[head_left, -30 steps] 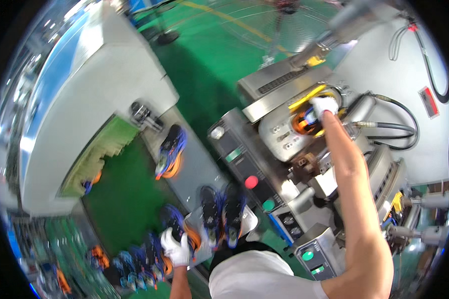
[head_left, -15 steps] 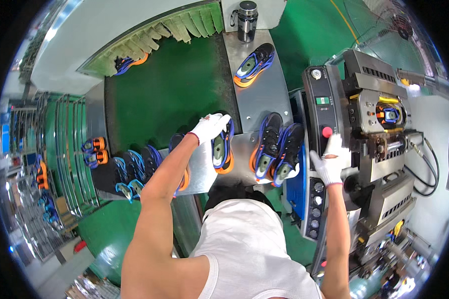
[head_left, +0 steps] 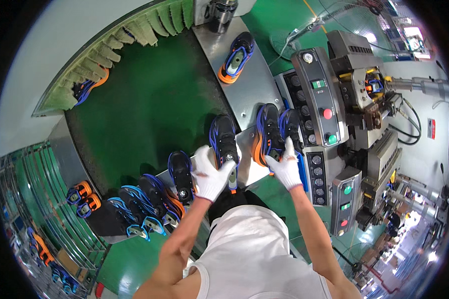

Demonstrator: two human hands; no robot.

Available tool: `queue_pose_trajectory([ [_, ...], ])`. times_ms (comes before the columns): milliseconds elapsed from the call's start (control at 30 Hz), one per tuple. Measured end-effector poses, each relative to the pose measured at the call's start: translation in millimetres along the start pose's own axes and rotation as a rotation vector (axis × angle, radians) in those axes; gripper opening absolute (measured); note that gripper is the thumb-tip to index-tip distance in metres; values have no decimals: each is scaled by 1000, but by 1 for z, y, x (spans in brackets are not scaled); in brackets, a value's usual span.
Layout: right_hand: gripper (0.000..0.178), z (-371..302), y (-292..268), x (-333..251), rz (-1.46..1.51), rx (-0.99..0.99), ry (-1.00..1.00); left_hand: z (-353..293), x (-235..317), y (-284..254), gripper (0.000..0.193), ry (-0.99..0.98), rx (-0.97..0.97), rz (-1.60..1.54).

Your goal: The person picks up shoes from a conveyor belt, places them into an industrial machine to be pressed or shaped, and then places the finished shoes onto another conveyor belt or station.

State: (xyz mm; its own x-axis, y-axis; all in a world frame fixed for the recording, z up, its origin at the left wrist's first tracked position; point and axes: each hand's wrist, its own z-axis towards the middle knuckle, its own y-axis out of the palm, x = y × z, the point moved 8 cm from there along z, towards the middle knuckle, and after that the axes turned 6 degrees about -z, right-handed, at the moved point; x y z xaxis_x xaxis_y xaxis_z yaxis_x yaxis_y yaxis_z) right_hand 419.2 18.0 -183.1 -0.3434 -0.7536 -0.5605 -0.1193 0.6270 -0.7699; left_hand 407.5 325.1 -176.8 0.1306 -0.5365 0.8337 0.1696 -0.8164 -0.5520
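Note:
My gloved left hand (head_left: 212,174) is closed around the heel end of a black, blue and orange sneaker (head_left: 223,134), its thumb across the shoe's opening. My gloved right hand (head_left: 287,168) is on the rear of another sneaker (head_left: 289,123), thumb and fingers about its heel, which the glove hides. Between my hands, close to the right thumb, stands a matching sneaker (head_left: 268,127). Just left of my left hand is one more black sneaker (head_left: 180,172) with a round piece in its opening.
Several sneakers (head_left: 157,192) line the metal ledge to the left. A green conveyor belt (head_left: 149,104) runs under a fringed curtain (head_left: 134,32). One sneaker (head_left: 237,57) and a flask (head_left: 223,15) stand on the metal side plate (head_left: 257,74). At right are a button panel (head_left: 317,94) and pressing machines (head_left: 379,164).
My right hand has left the machine's panel and come to the sneakers at right. My left hand has shifted down the sneaker to its heel. The view has turned.

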Motion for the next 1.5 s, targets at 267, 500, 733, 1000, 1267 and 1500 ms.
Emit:
queue_pose_trajectory([
  [267,85,21,37,39,86,162,426,-19,-68,85,64,-440,-362,34],
  [500,52,-119,-15,18,1167,141,464,44,-43,21,52,-366,-441,114],
  [733,46,-309,-72,55,1628,685,573,-42,133,69,33,20,-921,75],
  [1000,55,-507,-65,108,1543,1647,654,-258,283,150,31,356,-1546,-152],
  [1267,47,-810,-25,95,782,2336,1248,-571,361,172,32,850,-1973,74],
  [1500,80,-945,-27,172,121,1874,1998,-876,365,222,64,1779,-1728,-362],
])
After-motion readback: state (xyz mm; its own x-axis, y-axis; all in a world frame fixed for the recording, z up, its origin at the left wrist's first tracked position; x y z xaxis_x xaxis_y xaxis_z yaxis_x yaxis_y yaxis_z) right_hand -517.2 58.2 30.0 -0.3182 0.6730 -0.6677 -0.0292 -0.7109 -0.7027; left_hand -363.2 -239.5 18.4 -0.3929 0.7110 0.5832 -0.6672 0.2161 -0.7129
